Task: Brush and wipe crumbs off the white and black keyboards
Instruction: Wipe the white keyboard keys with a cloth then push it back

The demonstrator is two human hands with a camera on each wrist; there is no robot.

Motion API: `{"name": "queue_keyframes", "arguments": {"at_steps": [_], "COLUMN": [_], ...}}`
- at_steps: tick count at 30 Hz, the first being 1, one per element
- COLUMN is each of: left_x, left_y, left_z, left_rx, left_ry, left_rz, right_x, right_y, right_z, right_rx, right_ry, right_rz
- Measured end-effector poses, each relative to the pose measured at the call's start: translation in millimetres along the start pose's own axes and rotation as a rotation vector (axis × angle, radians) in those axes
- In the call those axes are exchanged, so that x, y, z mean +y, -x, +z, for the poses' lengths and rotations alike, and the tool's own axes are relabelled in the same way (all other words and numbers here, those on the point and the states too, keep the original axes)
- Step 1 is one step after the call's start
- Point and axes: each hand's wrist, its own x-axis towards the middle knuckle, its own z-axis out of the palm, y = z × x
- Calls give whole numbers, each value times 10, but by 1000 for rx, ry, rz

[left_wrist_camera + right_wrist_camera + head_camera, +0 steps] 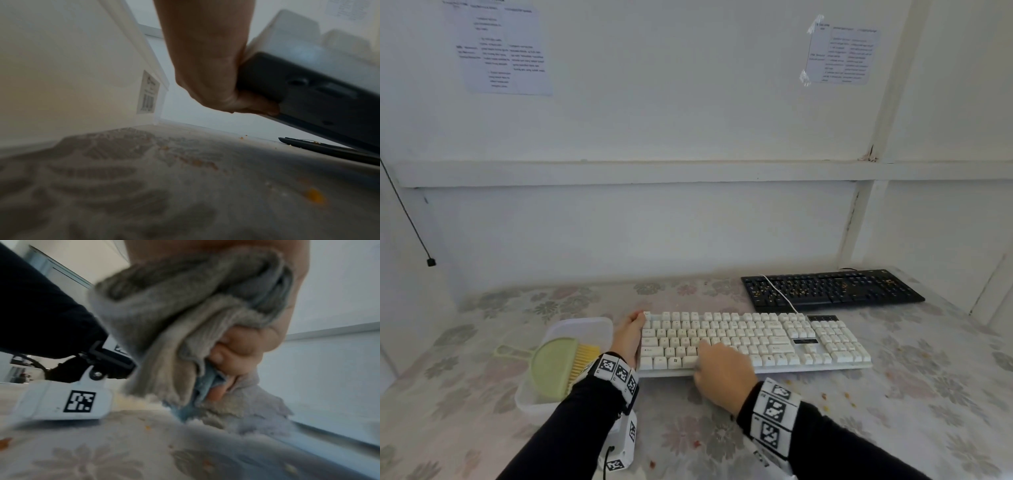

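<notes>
The white keyboard [756, 339] lies across the middle of the table. My left hand [628, 334] grips its left end [308, 73], fingers curled under the dark underside, lifting that end a little. My right hand [722, 373] rests on the keyboard's lower left keys and clutches a bunched grey cloth [174, 321]. The black keyboard [832, 289] sits behind at the right, strewn with yellow crumbs; a white cable [779, 294] crosses it. A green brush [558, 363] with yellow bristles lies in a white tub [585, 325] left of my left hand.
The table wears a floral cover [928, 394] with loose orange crumbs [825, 397] in front of the white keyboard. White walls close in behind and at both sides. A black cable [407, 219] hangs at the left wall.
</notes>
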Motion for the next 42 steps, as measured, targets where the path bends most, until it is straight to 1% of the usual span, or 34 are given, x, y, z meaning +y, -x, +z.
{"name": "queue_keyframes", "arguments": {"at_steps": [3,5,7,10,14,20,26,30,32,33,35,38,39,40,42], "left_x": [-3,-7,-11,-12,-22,-31,-51,-58,-64,-64,-62,-66,-72,-74,-78], "left_y": [-14,-26,-27,-9,-23,-54,-69,-63,-62,-61,-65,-79,-85,-84,-86], "left_z": [-3,-6,-12,-15,-10,-18,-19,-18,-18,-20,-20,-11,-10,-11,-10], "left_rx": [11,16,15,1,4,15,26,27,22,20,22,34,34,37,39], "left_ry": [3,-23,-26,0,-11,-17,-38,-51,-56,-58,-60,-73,-73,-75,-78], "left_rz": [9,25,29,4,0,-34,-17,-8,-10,-11,-13,0,4,3,1], "right_x": [-379,-507,-482,-202,411,1341,2012,2350,2470,2495,2446,2180,2097,2054,2064], "right_y": [-58,-79,-88,-76,10,140,214,300,338,337,312,243,224,204,177], "right_z": [79,114,124,110,63,-72,-225,-376,-444,-458,-452,-362,-327,-298,-299], "right_rx": [43,69,87,81,72,37,0,-15,3,14,37,0,-28,-40,-47], "right_ry": [-20,-25,-38,-79,-67,76,104,116,127,124,99,20,-6,-27,-68], "right_rz": [-139,-202,-226,-217,-112,113,367,519,578,592,561,404,382,368,419]}}
